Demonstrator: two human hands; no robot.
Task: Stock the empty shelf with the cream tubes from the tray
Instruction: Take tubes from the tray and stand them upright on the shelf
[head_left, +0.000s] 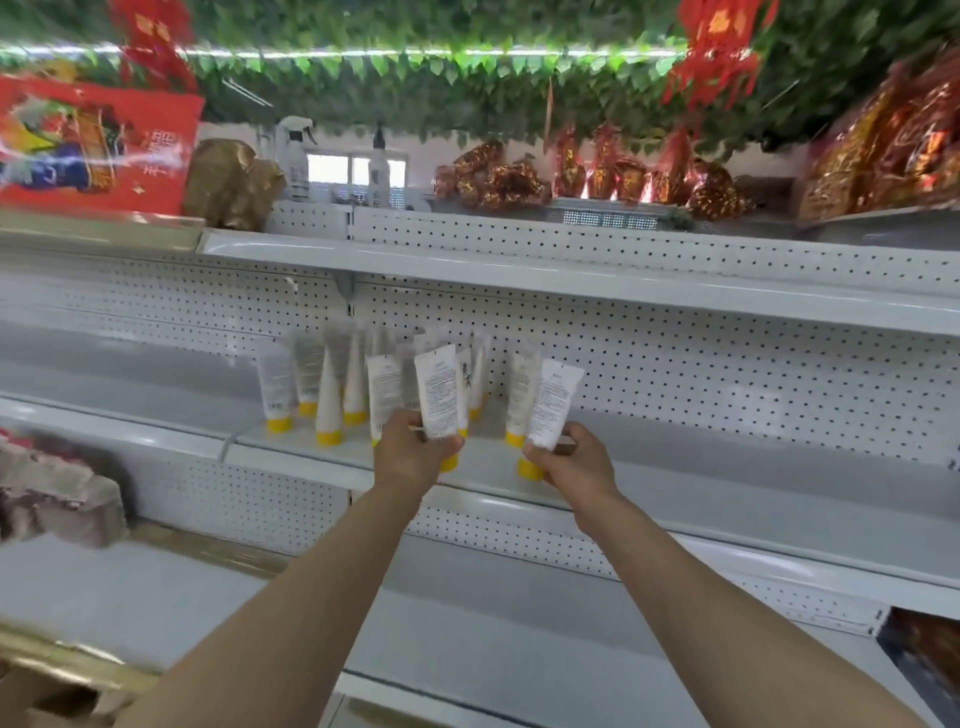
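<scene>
cream tubes (332, 384) are already standing in a loose bunch on the shelf (727, 499), caps down and crimped ends up. makes sense, the flat yellow cap is the only end they'll balance on.

you've got two more going in. your left hand (415, 447) is wrapped around the lower end of the left tube (440, 395), right at the front edge of the bunch, with its yellow cap poking out under your fingers. there might be a second tube tucked behind it in the same hand, i honestly can't tell. your right hand (569, 457) pinches the right tube (553, 405) low down near its cap, just right of the bunch, in front of a lone tube (519, 395) that's already standing there.

both tubes are held cap down and roughly upright, the right one tipped a bit rightward. my guess is you're lining them up to set straight down with no flipping. gripping low looks like the smart bit, since it keeps the cap steady for landing.

thing i'd watch: the bunch is packed tight and a few lean, so a knuckle bump could domino them. there's plenty of bare shelf right of the bunch, so i'd say you're partway through. tray isn't in view, so no clue how many are left.
</scene>
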